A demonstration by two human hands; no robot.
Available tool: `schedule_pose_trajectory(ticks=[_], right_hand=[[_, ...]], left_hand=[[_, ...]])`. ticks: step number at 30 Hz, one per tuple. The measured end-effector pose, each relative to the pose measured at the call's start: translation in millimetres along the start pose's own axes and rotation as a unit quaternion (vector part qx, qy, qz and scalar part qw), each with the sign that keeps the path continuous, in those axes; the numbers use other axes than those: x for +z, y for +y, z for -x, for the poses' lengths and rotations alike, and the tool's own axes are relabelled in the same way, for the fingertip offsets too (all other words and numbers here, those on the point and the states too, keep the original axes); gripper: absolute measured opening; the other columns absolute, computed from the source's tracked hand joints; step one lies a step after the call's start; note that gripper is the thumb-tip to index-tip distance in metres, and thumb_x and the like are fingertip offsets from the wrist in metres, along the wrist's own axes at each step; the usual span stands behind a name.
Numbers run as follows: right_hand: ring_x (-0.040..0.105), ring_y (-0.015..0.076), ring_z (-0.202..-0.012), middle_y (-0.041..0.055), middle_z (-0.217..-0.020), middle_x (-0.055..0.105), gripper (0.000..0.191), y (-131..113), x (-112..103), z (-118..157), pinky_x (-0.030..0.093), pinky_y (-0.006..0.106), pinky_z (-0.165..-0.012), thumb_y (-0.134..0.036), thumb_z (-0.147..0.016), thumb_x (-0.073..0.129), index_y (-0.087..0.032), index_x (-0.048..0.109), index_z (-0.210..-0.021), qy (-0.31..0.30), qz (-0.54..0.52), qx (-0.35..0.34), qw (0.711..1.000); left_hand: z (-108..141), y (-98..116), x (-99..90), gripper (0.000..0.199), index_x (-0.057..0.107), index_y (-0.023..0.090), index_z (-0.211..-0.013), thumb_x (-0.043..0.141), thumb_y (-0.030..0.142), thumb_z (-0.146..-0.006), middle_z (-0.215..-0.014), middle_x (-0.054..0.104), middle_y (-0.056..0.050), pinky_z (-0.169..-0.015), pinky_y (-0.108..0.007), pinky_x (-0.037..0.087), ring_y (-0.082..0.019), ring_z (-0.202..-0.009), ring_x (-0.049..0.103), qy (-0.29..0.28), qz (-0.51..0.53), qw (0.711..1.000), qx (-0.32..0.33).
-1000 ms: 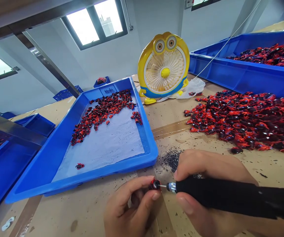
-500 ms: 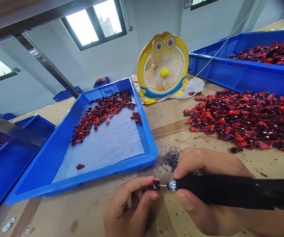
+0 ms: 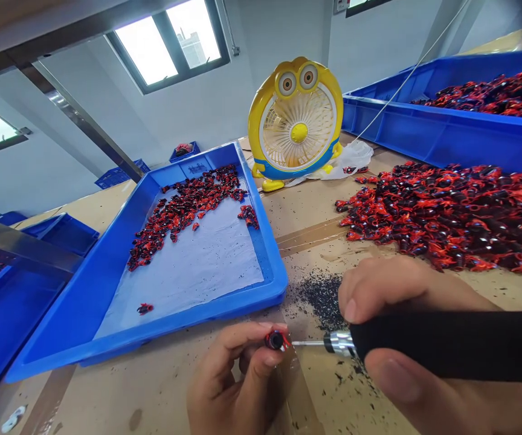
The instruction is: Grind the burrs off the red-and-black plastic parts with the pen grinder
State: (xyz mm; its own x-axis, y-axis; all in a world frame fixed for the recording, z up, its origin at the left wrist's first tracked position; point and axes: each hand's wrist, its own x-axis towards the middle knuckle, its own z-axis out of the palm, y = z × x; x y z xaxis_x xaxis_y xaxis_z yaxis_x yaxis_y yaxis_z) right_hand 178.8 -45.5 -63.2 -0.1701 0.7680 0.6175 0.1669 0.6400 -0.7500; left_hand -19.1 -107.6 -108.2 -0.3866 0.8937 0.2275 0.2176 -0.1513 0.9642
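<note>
My left hand (image 3: 238, 377) pinches a small red and black part (image 3: 274, 340) between thumb and fingertips, low in the middle of the view. From the right, my right hand (image 3: 406, 338) is closed round a black powered screwdriver (image 3: 451, 344) with a silver collar. Its thin metal tip points left and ends close to the red and black part; whether they touch is hard to tell. A blue tray (image 3: 188, 323) lined with white paper stands beyond my left hand, with many like parts and one lone part (image 3: 144, 309) near its front.
A large heap of red and black parts (image 3: 451, 211) covers the right of the table. A yellow fan (image 3: 299, 132) stands behind. Black shavings (image 3: 322, 296) lie near my right hand. More blue trays (image 3: 442, 136) stand at both sides.
My right hand and the screwdriver have moved right, drawing the tip back from the part. The part has turned in my left hand, its round black end now facing the camera.
</note>
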Motion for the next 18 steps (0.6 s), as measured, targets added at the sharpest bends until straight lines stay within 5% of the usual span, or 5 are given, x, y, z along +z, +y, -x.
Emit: schedule_pose_trajectory(ticks=[8, 11, 18], right_hand=[[0.059, 0.0058, -0.047, -0.0073, -0.064, 0.064, 0.015, 6.5, 3.2, -5.8, 0.045, 0.016, -0.044, -0.025, -0.084, 0.08, -0.024, 0.065, -0.089, -0.057, 0.0, -0.039, 0.998], [0.054, 0.006, -0.045, -0.0068, -0.061, 0.062, 0.012, 8.2, 10.6, -4.1, 0.039, 0.019, -0.042, -0.024, -0.083, 0.076, -0.023, 0.065, -0.086, -0.017, -0.03, -0.03, 0.999], [0.056, 0.0058, -0.046, -0.0077, -0.063, 0.064, 0.015, 9.3, 12.0, -1.4, 0.044, 0.017, -0.044, -0.023, -0.084, 0.076, -0.023, 0.061, -0.089, -0.054, 0.018, -0.074, 0.996]], left_hand=[[0.5, -2.8, 0.0, 0.018, 0.084, 0.028, -0.092, 0.092, 0.044, -0.087, -0.089, 0.088, 0.001, -0.074, -0.016, 0.061, -0.013, -0.081, 0.08, -0.001, 0.011, 1.0, 0.018], [-0.6, -5.3, -0.7, 0.014, 0.084, 0.029, -0.092, 0.092, 0.04, -0.088, -0.091, 0.088, 0.0, -0.08, -0.019, 0.064, -0.015, -0.085, 0.081, -0.011, 0.019, 0.999, 0.038], [-3.3, -11.0, -2.2, 0.007, 0.084, 0.029, -0.093, 0.088, 0.034, -0.093, -0.096, 0.087, 0.001, -0.085, -0.02, 0.065, -0.014, -0.09, 0.082, -0.038, 0.038, 0.996, 0.073]])
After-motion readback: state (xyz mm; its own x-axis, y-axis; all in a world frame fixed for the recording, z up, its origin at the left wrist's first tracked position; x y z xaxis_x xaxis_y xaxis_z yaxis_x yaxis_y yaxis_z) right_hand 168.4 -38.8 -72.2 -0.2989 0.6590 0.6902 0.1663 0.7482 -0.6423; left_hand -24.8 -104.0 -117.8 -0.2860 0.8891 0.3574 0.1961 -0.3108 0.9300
